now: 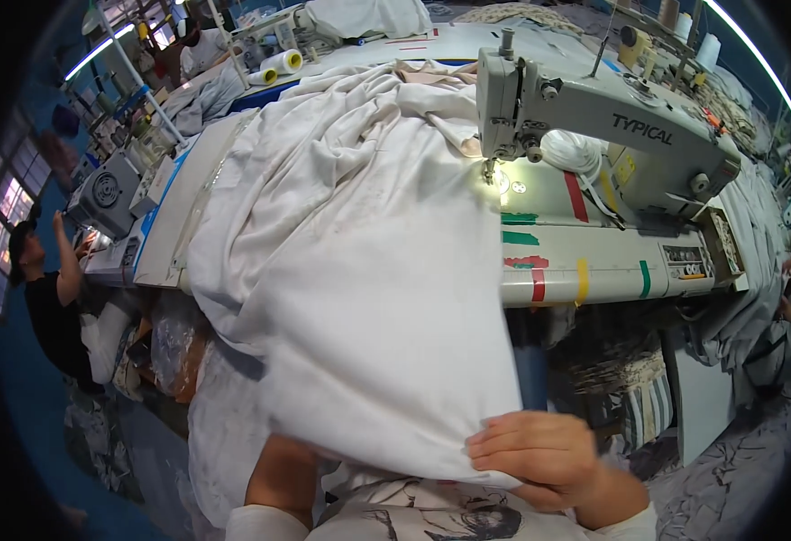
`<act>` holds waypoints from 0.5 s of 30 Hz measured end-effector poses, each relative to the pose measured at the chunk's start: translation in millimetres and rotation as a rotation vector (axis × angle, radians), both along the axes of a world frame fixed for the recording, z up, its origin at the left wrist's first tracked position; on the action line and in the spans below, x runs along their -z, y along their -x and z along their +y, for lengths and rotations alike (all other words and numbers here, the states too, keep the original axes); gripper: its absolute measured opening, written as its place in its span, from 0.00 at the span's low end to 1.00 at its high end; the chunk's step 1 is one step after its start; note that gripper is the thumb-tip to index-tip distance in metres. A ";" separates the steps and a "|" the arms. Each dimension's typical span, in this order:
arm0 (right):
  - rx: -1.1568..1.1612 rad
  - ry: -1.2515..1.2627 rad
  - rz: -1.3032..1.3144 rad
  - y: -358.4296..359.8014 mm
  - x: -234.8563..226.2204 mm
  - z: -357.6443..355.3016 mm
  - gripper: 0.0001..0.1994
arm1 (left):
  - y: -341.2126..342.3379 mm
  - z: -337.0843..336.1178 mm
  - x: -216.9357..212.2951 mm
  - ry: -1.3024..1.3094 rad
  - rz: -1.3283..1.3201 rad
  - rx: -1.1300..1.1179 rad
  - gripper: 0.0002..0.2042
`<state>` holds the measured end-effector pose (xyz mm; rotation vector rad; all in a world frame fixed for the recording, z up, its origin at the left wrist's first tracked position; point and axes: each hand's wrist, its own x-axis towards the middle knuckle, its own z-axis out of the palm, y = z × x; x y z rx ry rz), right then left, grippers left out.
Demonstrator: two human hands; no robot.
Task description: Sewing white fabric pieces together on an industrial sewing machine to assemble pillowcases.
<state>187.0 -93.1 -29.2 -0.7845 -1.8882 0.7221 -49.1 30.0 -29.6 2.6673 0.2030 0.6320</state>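
Head view: right hand (pixel 539 451) grip pinching lower edge of white cloth (pixel 368 270) — cloth spreads up from grip, over bench (pixel 594 261), toward sewing machine (pixel 594 117). Left hand under cloth — grip state cannot tell.

Right hand (pixel 544 455) pinches the near corner of the white sheet (pixel 368 270), fingers (pixel 512 442) curled over its hem, the left forearm (pixel 283 478) tucked under the cloth beside them, and well beyond the fingers the grey sewing machine (pixel 594 117) stands on the surface (pixel 594 261).
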 end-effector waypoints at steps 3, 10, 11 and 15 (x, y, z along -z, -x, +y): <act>0.092 0.233 0.113 10.7 76.4 -23.6 0.08 | 84.9 -31.3 63.1 0.075 0.147 -0.064 0.19; 0.147 0.429 0.036 2.6 122.7 -23.4 0.08 | 136.3 -106.5 135.7 0.590 0.879 -0.328 0.29; 0.130 0.445 0.031 3.5 118.4 -22.3 0.08 | 99.5 -73.4 68.4 0.989 1.263 -0.331 0.31; 0.091 0.525 0.060 -4.9 97.6 -20.6 0.09 | -0.1 -12.9 43.3 1.422 -0.094 -0.311 0.27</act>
